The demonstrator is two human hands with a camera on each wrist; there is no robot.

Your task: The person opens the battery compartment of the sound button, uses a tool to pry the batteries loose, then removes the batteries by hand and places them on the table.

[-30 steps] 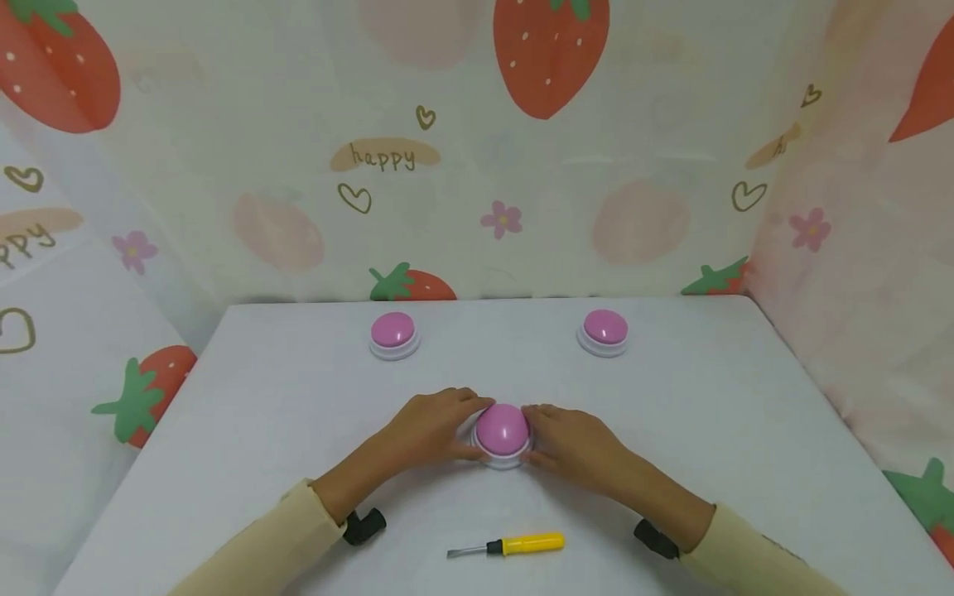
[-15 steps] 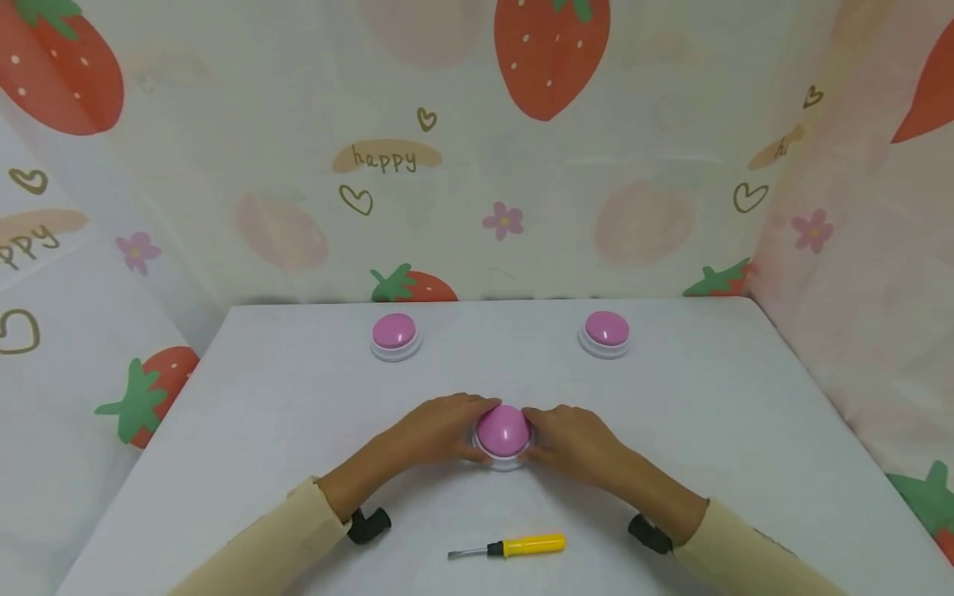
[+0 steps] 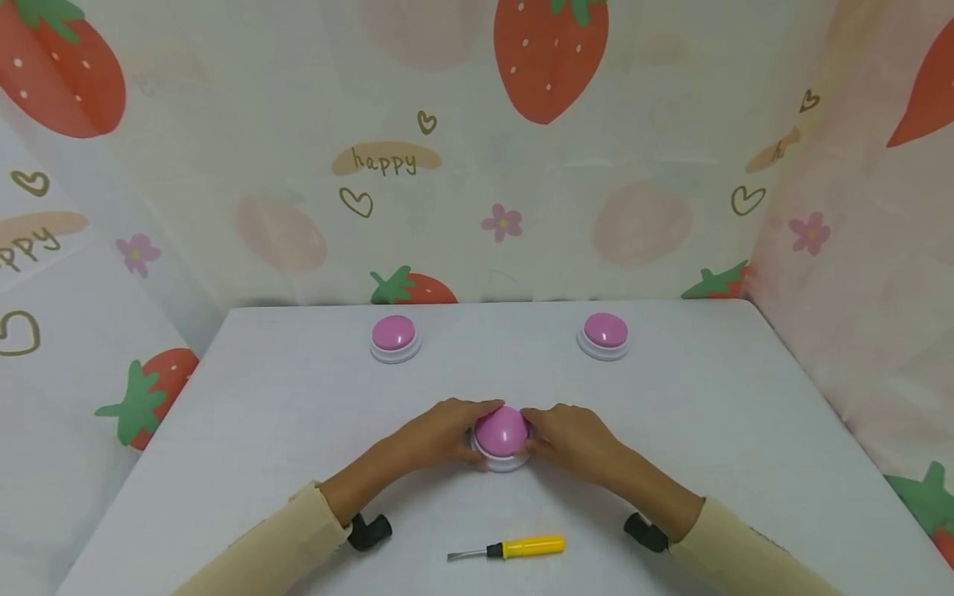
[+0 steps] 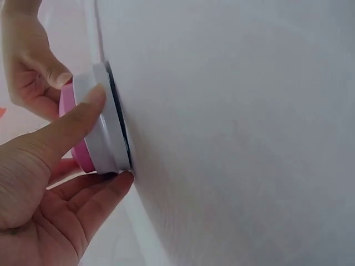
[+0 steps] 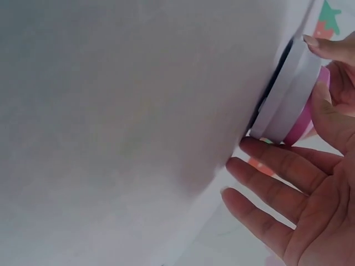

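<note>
A pink-domed push button [image 3: 502,432] with a round white base sits in the middle of the white table, between both hands. My left hand [image 3: 447,432] grips its left side. In the left wrist view the left thumb [image 4: 77,119] lies on the white base, with fingers at the base's far side. From the right, my right hand [image 3: 575,440] holds the same button. In the right wrist view its thumb [image 5: 327,113] presses the pink dome near the rim, the index finger reaches the base's edge and the other fingers are spread. The base stands against the table, its dark underside edge just showing.
Two similar pink push buttons stand near the table's back edge, a left one [image 3: 395,338] and a right one [image 3: 604,335]. A screwdriver [image 3: 507,548] with a yellow handle lies in front of the hands. Strawberry-printed cloth [image 3: 462,207] walls the back and sides.
The left fingers have closed in a little over the button's rim, and the right thumb has crept further onto it. The button, the other buttons and the screwdriver have stayed in place.
</note>
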